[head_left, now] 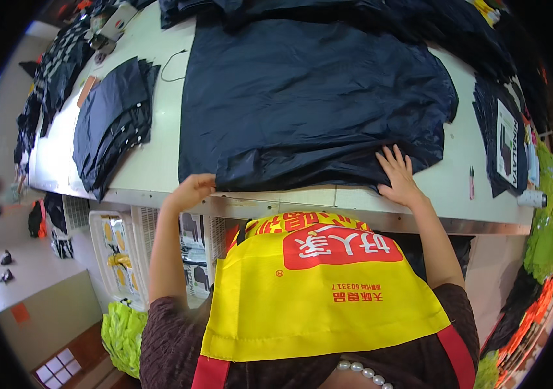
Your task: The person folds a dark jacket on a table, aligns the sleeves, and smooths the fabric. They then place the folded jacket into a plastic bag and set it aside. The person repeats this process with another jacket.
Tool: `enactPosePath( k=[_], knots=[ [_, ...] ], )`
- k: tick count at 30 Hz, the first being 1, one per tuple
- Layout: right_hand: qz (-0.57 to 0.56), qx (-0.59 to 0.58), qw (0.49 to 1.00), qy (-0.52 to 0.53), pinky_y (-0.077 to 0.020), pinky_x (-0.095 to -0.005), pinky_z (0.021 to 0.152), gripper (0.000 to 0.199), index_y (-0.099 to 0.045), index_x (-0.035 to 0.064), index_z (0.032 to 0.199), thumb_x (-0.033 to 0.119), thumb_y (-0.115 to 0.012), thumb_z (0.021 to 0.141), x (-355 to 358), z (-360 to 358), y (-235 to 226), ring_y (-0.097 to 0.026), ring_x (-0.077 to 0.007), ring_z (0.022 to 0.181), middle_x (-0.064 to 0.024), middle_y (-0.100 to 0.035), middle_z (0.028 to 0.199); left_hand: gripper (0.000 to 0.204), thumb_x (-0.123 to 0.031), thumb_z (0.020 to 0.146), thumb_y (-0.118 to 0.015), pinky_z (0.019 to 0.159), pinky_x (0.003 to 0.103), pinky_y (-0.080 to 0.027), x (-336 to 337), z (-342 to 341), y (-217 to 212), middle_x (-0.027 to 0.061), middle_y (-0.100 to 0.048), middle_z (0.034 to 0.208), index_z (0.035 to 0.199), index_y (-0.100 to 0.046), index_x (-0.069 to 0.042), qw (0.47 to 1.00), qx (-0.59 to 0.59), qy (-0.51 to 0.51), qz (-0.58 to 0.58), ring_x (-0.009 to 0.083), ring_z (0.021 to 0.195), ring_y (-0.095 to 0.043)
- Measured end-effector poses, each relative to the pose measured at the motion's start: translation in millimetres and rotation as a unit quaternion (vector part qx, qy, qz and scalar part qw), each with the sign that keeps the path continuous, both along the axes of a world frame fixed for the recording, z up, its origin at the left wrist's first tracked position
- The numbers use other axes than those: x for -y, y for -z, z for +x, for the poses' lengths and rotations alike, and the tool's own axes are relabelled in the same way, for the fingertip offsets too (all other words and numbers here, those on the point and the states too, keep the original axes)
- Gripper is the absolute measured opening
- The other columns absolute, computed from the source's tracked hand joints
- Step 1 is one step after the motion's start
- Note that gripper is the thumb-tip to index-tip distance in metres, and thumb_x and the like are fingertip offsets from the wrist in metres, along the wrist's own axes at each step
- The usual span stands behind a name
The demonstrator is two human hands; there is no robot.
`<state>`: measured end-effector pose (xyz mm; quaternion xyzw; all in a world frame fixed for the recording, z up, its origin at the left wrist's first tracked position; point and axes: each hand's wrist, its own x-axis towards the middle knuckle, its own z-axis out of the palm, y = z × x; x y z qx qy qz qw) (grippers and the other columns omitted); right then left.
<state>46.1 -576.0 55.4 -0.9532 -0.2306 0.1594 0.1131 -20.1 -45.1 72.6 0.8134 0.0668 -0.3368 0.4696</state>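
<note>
1. Dark cloth (315,84), head view: on the table (166,129); near edge apparently folded over, the rest spread out.
2. Left hand (192,190): fingers narrow, at the cloth; grip, cannot tell.
3. Right hand (401,183): fingers wide, resting on it.

A cable (162,72) is curled on the table (167,129), a pen (471,185) is laid at right, and green fabric (122,332) is heaped near a crate (96,243)!

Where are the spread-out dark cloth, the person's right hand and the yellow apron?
Dark cloth (315,97), head view: middle of its spread surface.
Right hand (402,184), head view: back of the hand.
Yellow apron (309,301), head view: middle of its front.
</note>
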Motion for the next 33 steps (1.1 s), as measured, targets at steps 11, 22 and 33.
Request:
enactPosePath(
  k=[11, 22, 33],
  knots=[
    [-0.004, 0.277, 0.953, 0.126, -0.0322, -0.0471, 0.1, 0.054, -0.046, 0.0078, 0.13, 0.042, -0.052, 0.089, 24, 54, 49, -0.042, -0.0328, 0.125, -0.0172, -0.047, 0.133, 0.029, 0.002, 0.081, -0.054, 0.095, 0.025, -0.04, 51, 110, 25, 0.004, -0.062, 0.105, 0.107, -0.064, -0.004, 0.982, 0.152, 0.034, -0.109, 0.0125, 0.101, -0.055],
    [-0.031, 0.248, 0.959, 0.134, -0.0177, -0.0542, 0.107, 0.079, -0.028, 0.0063, 0.142, 0.056, -0.05, 0.085, 24, 42, 57, -0.022, -0.0324, 0.137, -0.0173, -0.03, 0.146, 0.024, -0.02, 0.089, -0.06, 0.056, 0.02, -0.045, 28, 77, 24, 0.003, -0.06, 0.079, 0.103, -0.06, 0.0, 0.855, 0.269, -0.425, -0.128, 0.0067, 0.063, -0.054],
    [0.052, 0.158, 0.973, 0.163, -0.0164, -0.0598, 0.105, 0.07, -0.029, 0.0091, 0.142, 0.046, -0.051, 0.088, -23, 24, 26, -0.02, -0.0398, 0.136, -0.0213, -0.024, 0.148, 0.014, -0.008, 0.089, -0.058, 0.05, 0.025, -0.052, 88, 23, 18, 0.0088, -0.062, 0.084, 0.1, -0.058, 0.001, 0.802, 0.216, -0.492, -0.262, 0.0141, 0.06, -0.062]
  ],
)
